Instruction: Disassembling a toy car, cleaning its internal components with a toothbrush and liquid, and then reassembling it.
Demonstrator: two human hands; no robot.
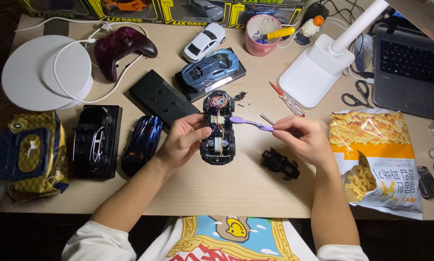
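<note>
At the far left of the wooden desk point(255, 188) lies a round white disc point(43, 72), with a yellow and blue pouch point(28, 154) nearer the person below it. A dark maroon game controller point(121, 48) sits beyond, its white cable looping over the disc. Right of the pouch a black model car point(93, 140) rests on a black base, and just beside it lies a dark blue car body shell point(142, 142). A flat black base plate point(161, 96) lies slanted behind them. Farther off stand a white model car point(205, 42) and a blue model car point(212, 69) on its own plinth.

The left hand point(180, 142) grasps the left flank of an opened toy car chassis point(218, 128), which lies on the desk at centre with coloured wires showing at its far end. The right hand point(304, 140) pinches the handle of a purple tool point(251, 123), whose tip rests over the chassis. A small black car part point(280, 164) lies on the desk just near of that hand, and a red-handled screwdriver point(285, 98) lies just beyond it.

Farther right stand a pink cup point(261, 36) of tools, a white desk lamp point(323, 63), scissors point(356, 94), an open snack bag point(376, 159) and a laptop point(410, 72).
</note>
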